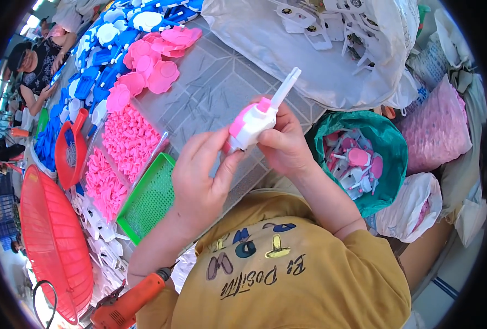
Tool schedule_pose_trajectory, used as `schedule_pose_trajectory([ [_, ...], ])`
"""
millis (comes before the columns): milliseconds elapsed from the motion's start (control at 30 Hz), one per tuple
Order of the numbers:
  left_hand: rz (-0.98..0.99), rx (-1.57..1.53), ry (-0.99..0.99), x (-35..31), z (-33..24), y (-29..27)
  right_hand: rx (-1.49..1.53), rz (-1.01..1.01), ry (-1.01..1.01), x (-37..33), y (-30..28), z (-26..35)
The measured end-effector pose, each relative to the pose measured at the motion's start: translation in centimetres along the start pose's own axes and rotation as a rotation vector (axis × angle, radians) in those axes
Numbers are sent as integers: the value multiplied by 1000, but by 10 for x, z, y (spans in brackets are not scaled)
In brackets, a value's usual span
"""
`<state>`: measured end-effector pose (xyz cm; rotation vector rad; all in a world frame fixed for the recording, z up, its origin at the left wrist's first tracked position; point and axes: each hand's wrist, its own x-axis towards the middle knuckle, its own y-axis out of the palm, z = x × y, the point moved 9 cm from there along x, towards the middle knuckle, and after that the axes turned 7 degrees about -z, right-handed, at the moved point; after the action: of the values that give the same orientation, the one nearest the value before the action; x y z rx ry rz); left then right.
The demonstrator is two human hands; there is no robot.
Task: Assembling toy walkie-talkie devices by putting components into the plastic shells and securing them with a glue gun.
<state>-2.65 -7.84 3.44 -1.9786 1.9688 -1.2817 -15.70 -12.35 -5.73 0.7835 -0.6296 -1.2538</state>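
Above the near part of the grey table (199,77), I hold a small white-and-pink plastic toy (252,127) with a long white arm pointing up and to the right. My left hand (199,175) pinches its pink side between thumb and fingers. On the white side, my right hand (287,143) is closed with the thumb pressed on the body; its other fingers are mostly hidden behind the toy. Thin metal pins (208,104) lie scattered on the tabletop beyond my hands.
Left: a green basket (125,220), small pink parts (131,142), pink shells (164,77), blue-and-white parts (92,77), a red scoop (65,159), a red basket (57,247) and an orange power drill (128,304). Right: a teal bag (391,159) of toys. Another person (40,66) sits far left.
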Motion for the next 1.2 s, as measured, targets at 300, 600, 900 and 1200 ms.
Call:
schedule_pose_trajectory([
  [300,110,-805,-614,-20,55,19,-504,-48,-28,-9,22,11],
  [600,17,-853,-669,-22,43,28,-996,-75,-560,-27,50,14],
  [900,-50,-785,-719,-28,51,31,-1199,-67,-715,-36,60,10],
  [1200,-52,-539,-631,-26,56,19,-929,-166,-367,-27,29,-15],
])
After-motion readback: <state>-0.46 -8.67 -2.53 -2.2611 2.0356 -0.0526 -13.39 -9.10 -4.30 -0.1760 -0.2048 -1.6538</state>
